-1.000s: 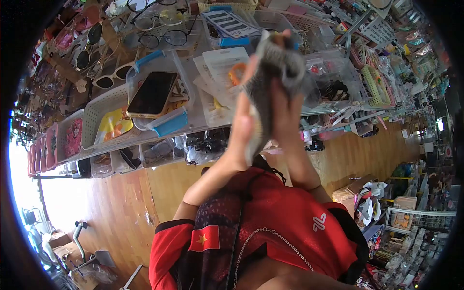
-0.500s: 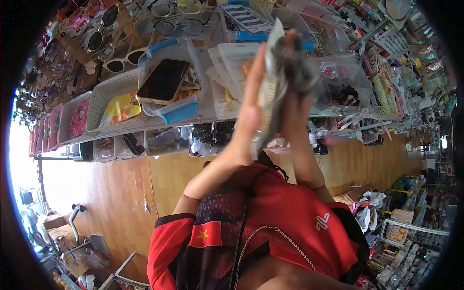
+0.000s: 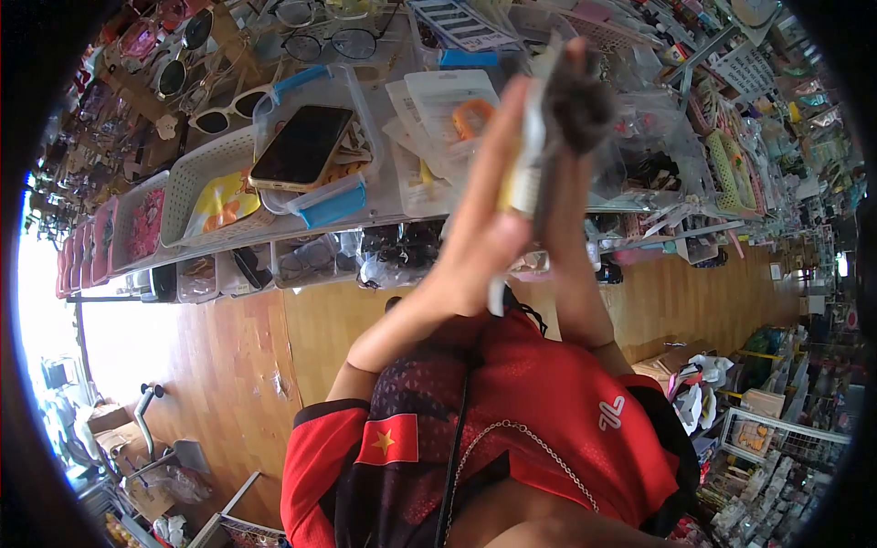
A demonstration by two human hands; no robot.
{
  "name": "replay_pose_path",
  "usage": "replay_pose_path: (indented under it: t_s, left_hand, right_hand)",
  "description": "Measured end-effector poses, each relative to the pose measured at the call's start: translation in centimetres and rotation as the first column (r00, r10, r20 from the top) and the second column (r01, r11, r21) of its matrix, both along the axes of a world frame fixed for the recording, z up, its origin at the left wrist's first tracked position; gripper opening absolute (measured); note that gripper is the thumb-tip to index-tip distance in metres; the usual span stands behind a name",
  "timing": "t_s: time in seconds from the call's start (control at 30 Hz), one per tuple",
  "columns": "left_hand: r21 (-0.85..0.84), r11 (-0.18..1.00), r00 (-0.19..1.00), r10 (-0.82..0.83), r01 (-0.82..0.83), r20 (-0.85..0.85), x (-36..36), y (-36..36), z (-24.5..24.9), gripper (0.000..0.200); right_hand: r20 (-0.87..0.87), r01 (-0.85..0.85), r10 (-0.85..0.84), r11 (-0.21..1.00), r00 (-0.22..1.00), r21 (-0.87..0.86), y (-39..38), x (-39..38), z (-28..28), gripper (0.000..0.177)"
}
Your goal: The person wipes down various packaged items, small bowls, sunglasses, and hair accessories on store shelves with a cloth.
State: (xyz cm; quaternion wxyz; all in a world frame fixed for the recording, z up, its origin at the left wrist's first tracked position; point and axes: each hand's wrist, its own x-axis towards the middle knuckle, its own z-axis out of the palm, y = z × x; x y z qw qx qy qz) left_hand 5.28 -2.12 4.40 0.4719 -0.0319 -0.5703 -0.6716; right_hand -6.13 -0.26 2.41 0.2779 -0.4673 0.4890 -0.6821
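My left hand (image 3: 493, 205) and my right hand (image 3: 568, 210) press together, upright and palm to palm, in front of the counter. Between them stands a bundle of thin packets (image 3: 532, 164), pale with a yellowish edge. A dark fuzzy item (image 3: 582, 111), blurred by motion, shows at the top of the bundle on my right hand's side. What exactly the packets hold cannot be made out. Left of my hands, a black phone (image 3: 303, 146) lies on a clear box (image 3: 367, 119) with blue clips. Flat white packages (image 3: 452, 96) lie behind my left hand, one with an orange item.
Sunglasses (image 3: 212, 121) and glasses (image 3: 352, 43) lie at the back left. A pale basket (image 3: 206, 164) with a yellow packet and a pink-filled tray stand along the counter's left edge. At the right are a green basket (image 3: 726, 178) and a box of black items (image 3: 650, 171).
My hands and the bundle between them have shifted slightly to the right. The bundle has turned a little, and the dark fuzzy item shows more clearly.
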Motion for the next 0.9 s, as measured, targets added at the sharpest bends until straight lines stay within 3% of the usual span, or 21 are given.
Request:
replay_pose_path:
  t_s: [0.03, 0.1, 0.17, 0.23, 0.27, 0.33, 0.4, 0.47, 0.5, 0.6, 0.63, 0.7, 0.73, 0.77, 0.8, 0.83, 0.87, 0.9]
  left_hand:
    - [-0.023, 1.0, 0.998, -0.012, 0.014, 0.055, -0.6, 0.5, -0.3, 0.084]
    - [0.012, 0.999, 0.996, -0.038, 0.037, 0.085, -1.3, 1.1, -1.3, 0.085]
    - [0.188, 0.957, 0.969, -0.196, 0.223, -0.149, -1.3, 0.7, -1.6, 0.076]
    - [0.295, 0.76, 0.748, -0.352, 0.579, -0.562, -0.6, -0.9, -1.0, 0.062]
    - [0.343, 0.838, 0.853, -0.245, 0.425, -0.461, -0.7, -0.5, -0.4, 0.064]
    - [0.391, 0.916, 0.981, -0.009, 0.085, -0.193, -0.7, 0.2, 0.7, 0.068]
    - [0.123, 0.992, 0.999, -0.009, 0.015, -0.049, -1.3, 0.5, 0.3, 0.081]
    - [-0.155, 0.987, 0.998, 0.046, -0.051, -0.036, -2.3, 0.9, -0.8, 0.089]
    - [-0.266, 0.961, 0.995, 0.065, -0.083, -0.075, -2.9, 1.2, -1.5, 0.092]
    - [0.104, 0.994, 0.999, -0.042, 0.04, 0.011, -3.0, 2.6, -1.9, 0.089]
    - [0.28, 0.958, 0.997, -0.072, 0.059, 0.038, -2.9, 2.8, -1.9, 0.086]
    - [0.459, 0.888, 1.0, -0.012, 0.012, -0.003, -2.1, 2.1, -1.0, 0.078]
    - [0.507, 0.837, 0.971, -0.107, 0.204, -0.214, -1.6, 1.1, -1.4, 0.075]
    - [0.517, 0.756, 0.891, -0.191, 0.401, -0.412, -1.1, 0.0, -1.8, 0.071]
    - [0.325, 0.592, 0.59, -0.332, 0.738, -0.736, -1.0, -1.3, -2.7, 0.067]
    - [0.415, 0.68, 0.71, -0.223, 0.605, -0.668, -1.0, -0.8, -1.9, 0.067]
    - [0.595, 0.799, 0.967, 0.076, 0.088, -0.245, -1.7, 0.6, -0.3, 0.071]
    - [0.511, 0.859, 0.987, 0.072, 0.013, -0.146, -2.4, 1.1, -0.5, 0.074]
  right_hand:
    - [-0.016, 0.255, -0.256, 0.966, 0.967, -0.029, -0.5, 1.3, 1.8, 0.035]
    - [-0.11, 0.281, -0.283, 0.959, 0.953, -0.025, 0.6, 2.0, 3.8, 0.033]
    - [-0.37, 0.039, -0.054, 0.998, 0.928, -0.048, 1.7, 1.1, 3.6, 0.043]
    - [-0.622, -0.032, -0.106, 0.978, 0.776, -0.207, 1.1, 1.7, 2.3, 0.055]
    - [-0.689, -0.078, -0.15, 0.954, 0.709, -0.288, 0.9, 2.1, 1.6, 0.059]
    - [-0.579, -0.072, -0.142, 0.941, 0.803, -0.331, 1.3, 2.5, 0.8, 0.057]
    - [-0.377, -0.016, -0.139, 0.925, 0.916, -0.379, 1.1, 1.7, 0.6, 0.053]
    - [-0.233, -0.015, -0.012, 0.994, 0.972, -0.112, 1.0, 0.2, 0.3, 0.048]
    - [-0.29, -0.016, -0.017, 0.993, 0.957, -0.113, 1.3, 0.0, 0.5, 0.048]
    - [-0.458, -0.028, -0.03, 0.993, 0.889, -0.119, 2.0, -0.6, 2.2, 0.048]
    - [-0.508, -0.031, -0.033, 0.993, 0.861, -0.117, 2.3, -0.7, 2.5, 0.049]
    - [-0.629, -0.056, -0.075, 0.981, 0.774, -0.185, 2.5, -0.5, 2.6, 0.053]
    - [-0.693, -0.084, -0.118, 0.964, 0.712, -0.25, 2.2, 0.3, 2.5, 0.058]
    - [-0.736, -0.133, -0.066, 0.969, 0.673, -0.208, 2.5, 0.7, 1.6, 0.061]
    - [-0.779, -0.175, -0.046, 0.965, 0.626, -0.197, 2.7, 0.9, 1.0, 0.062]
    - [-0.747, -0.183, -0.041, 0.959, 0.664, -0.216, 2.6, 0.5, 0.3, 0.059]
    - [-0.713, -0.194, -0.032, 0.953, 0.701, -0.234, 2.4, 0.3, -0.1, 0.057]
    - [-0.542, -0.145, 0.024, 0.973, 0.84, -0.181, 2.3, -0.2, 0.0, 0.056]
